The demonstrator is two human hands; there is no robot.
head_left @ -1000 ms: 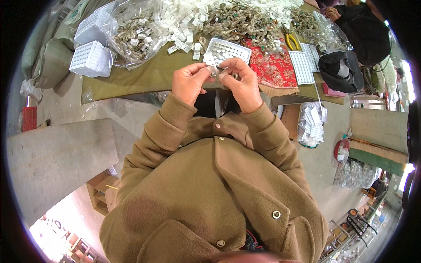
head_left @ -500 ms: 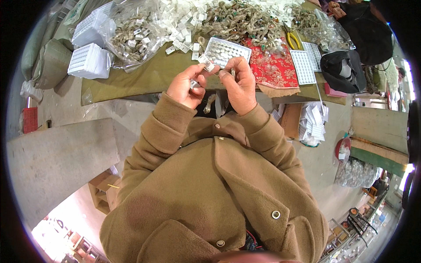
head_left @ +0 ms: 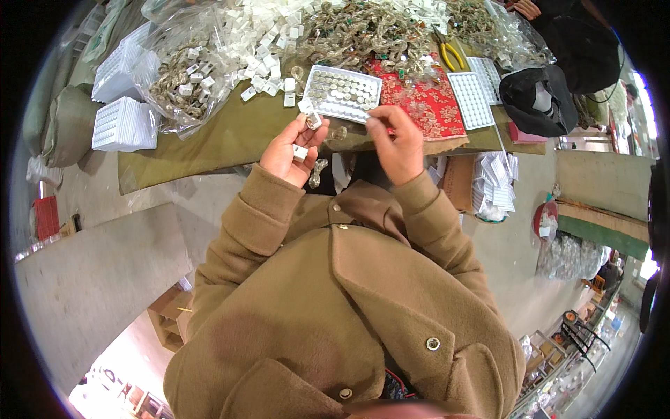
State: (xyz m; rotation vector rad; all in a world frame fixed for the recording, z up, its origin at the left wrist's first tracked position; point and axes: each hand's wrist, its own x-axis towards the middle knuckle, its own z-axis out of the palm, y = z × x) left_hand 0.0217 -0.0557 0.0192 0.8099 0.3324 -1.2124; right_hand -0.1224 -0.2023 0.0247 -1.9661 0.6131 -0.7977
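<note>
My left hand point(head_left: 283, 155) is closed around two small white block-shaped pieces. One white block point(head_left: 313, 121) is pinched at the fingertips, and a second white block point(head_left: 300, 152) lies against the curled fingers. My right hand point(head_left: 400, 148) is at the near right edge of a white tray point(head_left: 378, 89), thumb and forefinger together; what they hold, if anything, is too small to make out. Rows of small round pieces point(head_left: 342, 94) sit in the tray. A clear, glossy looped bundle point(head_left: 317, 172) shows just below my left hand, and another small clear piece point(head_left: 339, 133) lies between the hands.
Loose white blocks point(head_left: 262, 63) and tangled clear cords point(head_left: 370, 31) are heaped at the back. Stacked white trays point(head_left: 125, 126) and a filled plastic bag point(head_left: 188, 84) stand left. Right are red patterned cloth point(head_left: 440, 115), yellow-handled pliers point(head_left: 452, 57), another tray point(head_left: 472, 101) and a black bag point(head_left: 537, 101).
My right hand has drawn apart from the left, moving right to the tray's near edge. The left hand still holds both white blocks. The whole view has shifted slightly.
</note>
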